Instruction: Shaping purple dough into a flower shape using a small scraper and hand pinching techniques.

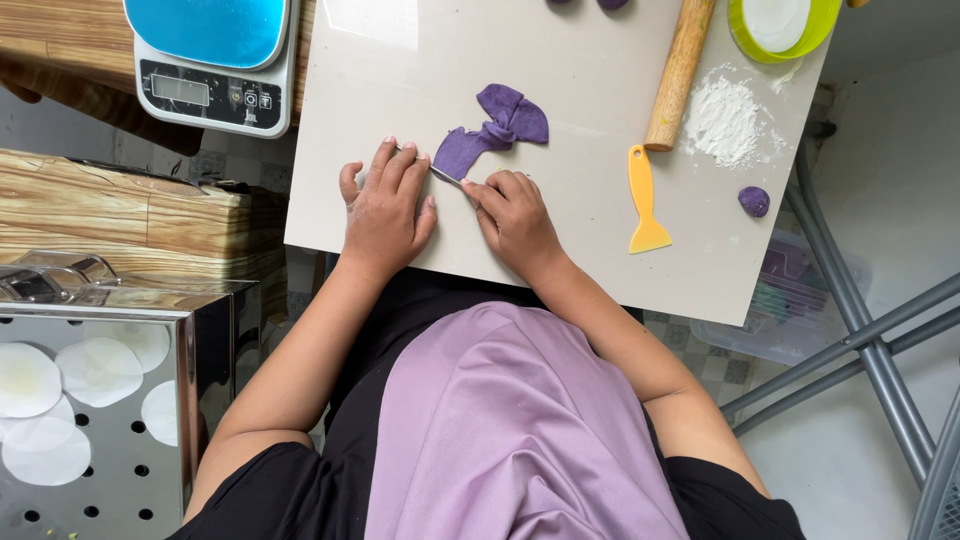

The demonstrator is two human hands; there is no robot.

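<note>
Seen from the head camera I am watching, both hands work the near edge of a pale bench (560, 250), where a piece of purple dough (492, 130), pinched at its middle into a bow shape, lies flat just beyond the fingertips. The left hand (385, 210) lies spread, fingers flat and unclenched, apparently steadying a thin metal blade (445, 175) that shows between the two hands; the right hand (515, 215) is curled, its grip closed about the blade's near end, so the edge meets the dough's near tail. I cannot tell how much of the blade the left hand covers. To the right, set aside but within reach, lie a yellow plastic scraper (645, 205), a wooden rolling pin (680, 72), a heap of white flour (730, 120) and a small purple dough ball (754, 201). A green-rimmed lid (785, 25) sits at the far right corner. A kitchen scale (215, 65) stands far left, off the bench, and a perforated steel steamer tray (90, 420) with round white papers (100, 370) waits near left.
</note>
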